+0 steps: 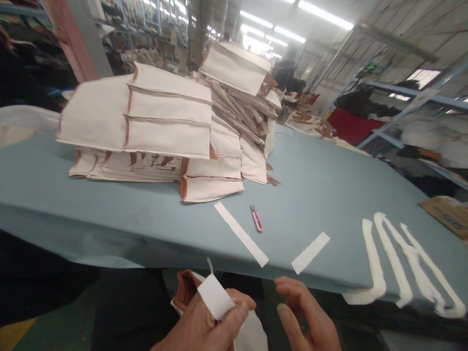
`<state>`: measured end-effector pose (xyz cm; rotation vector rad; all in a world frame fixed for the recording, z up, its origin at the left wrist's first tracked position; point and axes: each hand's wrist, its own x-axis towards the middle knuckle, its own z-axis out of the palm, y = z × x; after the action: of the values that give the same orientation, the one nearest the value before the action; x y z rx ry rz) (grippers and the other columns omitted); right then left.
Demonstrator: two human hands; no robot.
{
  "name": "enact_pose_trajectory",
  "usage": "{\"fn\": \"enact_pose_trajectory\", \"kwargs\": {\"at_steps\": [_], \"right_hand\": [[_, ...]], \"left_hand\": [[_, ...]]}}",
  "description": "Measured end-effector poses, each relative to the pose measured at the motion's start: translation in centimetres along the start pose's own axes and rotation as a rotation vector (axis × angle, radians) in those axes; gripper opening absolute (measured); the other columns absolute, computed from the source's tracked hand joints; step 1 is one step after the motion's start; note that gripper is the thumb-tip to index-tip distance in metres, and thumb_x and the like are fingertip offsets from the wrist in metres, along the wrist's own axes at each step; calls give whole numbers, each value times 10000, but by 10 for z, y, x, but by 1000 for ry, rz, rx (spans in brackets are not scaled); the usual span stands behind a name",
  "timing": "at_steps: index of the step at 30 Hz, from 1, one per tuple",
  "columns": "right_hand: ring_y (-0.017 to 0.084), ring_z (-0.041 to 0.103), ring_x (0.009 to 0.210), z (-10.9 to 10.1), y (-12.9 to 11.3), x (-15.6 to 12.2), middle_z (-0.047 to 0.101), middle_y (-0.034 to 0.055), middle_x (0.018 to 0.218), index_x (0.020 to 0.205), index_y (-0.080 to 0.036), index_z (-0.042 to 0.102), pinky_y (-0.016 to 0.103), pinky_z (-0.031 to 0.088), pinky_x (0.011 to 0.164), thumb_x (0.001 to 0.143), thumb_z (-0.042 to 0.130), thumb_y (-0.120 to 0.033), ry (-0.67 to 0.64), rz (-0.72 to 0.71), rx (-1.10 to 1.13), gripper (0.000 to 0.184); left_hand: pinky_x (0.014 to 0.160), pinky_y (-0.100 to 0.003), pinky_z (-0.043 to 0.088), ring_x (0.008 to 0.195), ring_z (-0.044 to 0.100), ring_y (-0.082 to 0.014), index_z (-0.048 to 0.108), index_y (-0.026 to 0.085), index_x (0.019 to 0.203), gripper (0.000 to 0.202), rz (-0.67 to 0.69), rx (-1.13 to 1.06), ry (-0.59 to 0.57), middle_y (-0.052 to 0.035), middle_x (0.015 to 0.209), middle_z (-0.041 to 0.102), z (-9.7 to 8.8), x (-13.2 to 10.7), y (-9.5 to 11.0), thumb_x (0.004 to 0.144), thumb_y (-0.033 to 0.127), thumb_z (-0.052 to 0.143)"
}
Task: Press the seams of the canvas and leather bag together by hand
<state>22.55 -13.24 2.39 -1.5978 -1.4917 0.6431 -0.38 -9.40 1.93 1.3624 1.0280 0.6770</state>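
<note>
My left hand is closed, its thumb pressed against the fingers. A short white strip is pinched in it and lies across its back. Under the same hand is a cream fabric piece with a brown-edged opening, partly hidden by the fingers. To the right, my right hand is open with thumb and fingers apart, touching nothing. On the table before my hands lie a long white strip, a shorter white strip and pink thread snips.
Stacked cream fabric pieces with brown edging cover the left and middle of the blue-green table. Cream fabric bands hang over its front edge at right. A cardboard box and loaded shelves stand beyond.
</note>
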Motion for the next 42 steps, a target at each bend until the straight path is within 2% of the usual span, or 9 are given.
{"fn": "enact_pose_trajectory", "kwargs": {"at_steps": [3, 6, 10, 18, 24, 31, 35, 39, 42], "right_hand": [[219, 733, 1019, 5, -20, 17, 775, 56, 1130, 1079, -253, 732, 252, 562, 877, 941, 666, -287, -233, -220, 14, 157], [164, 722, 917, 33, -45, 24, 755, -2, 973, 962, -251, 704, 207, 531, 840, 893, 622, -166, -327, -151, 116, 137], [144, 683, 812, 61, -60, 21, 715, -15, 875, 841, -230, 680, 208, 496, 745, 884, 608, -175, -269, -44, 222, 100], [148, 643, 749, 68, -59, 19, 690, -18, 806, 781, -224, 650, 221, 470, 714, 910, 625, -249, -191, 100, 310, 134], [175, 652, 792, 73, -70, 30, 730, -8, 833, 796, -247, 724, 235, 487, 764, 901, 664, -318, -243, 205, 354, 140], [189, 641, 842, 67, -66, 30, 703, 19, 877, 809, -234, 729, 239, 501, 752, 905, 707, -490, -243, 404, 417, 274], [107, 521, 595, 59, -54, 37, 572, -30, 664, 803, -194, 646, 201, 428, 566, 907, 717, -638, -399, 549, 844, 462], [40, 218, 369, 61, -44, 50, 324, -150, 441, 802, -196, 580, 153, 284, 388, 845, 793, -656, -752, 717, 1399, 509], [24, 143, 359, 72, -38, 49, 333, -164, 448, 955, -163, 645, 132, 225, 350, 861, 820, -585, -702, 783, 1440, 466]], "left_hand": [[862, -258, 581, 976, 724, -240, 808, 305, 1127, 282, 27, 102, -71, -29, 1100, 796, 0, -4, 1, 975, 414, 597], [897, -260, 573, 1013, 703, -246, 791, 319, 1158, 268, 41, 137, -126, -28, 1137, 785, -2, -2, 1, 946, 371, 633], [991, -272, 545, 1018, 675, -244, 798, 289, 1098, 253, 79, 152, -201, -31, 1051, 788, -5, 7, 7, 885, 284, 663], [1014, -282, 528, 982, 664, -250, 748, 276, 1209, 380, 31, 152, -117, -33, 950, 770, -5, 7, 28, 853, 211, 633], [906, -256, 548, 881, 663, -242, 818, 261, 953, 291, -48, 99, -29, -31, 844, 758, -5, 13, 36, 817, 166, 579], [646, -207, 518, 667, 602, -181, 769, 198, 701, 242, -130, 82, 0, -16, 680, 684, 1, 13, 29, 881, 314, 657], [554, -208, 427, 585, 556, -155, 790, 182, 735, 237, -173, 135, 6, 1, 616, 634, -9, 5, 9, 863, 312, 640], [532, -205, 415, 542, 511, -145, 807, 208, 1008, 346, -239, 30, 244, 34, 584, 582, -23, 1, -3, 869, 494, 669], [509, -196, 415, 543, 515, -149, 775, 211, 1081, 409, -283, -59, 257, 52, 568, 552, -25, 5, 0, 823, 523, 725]]}}
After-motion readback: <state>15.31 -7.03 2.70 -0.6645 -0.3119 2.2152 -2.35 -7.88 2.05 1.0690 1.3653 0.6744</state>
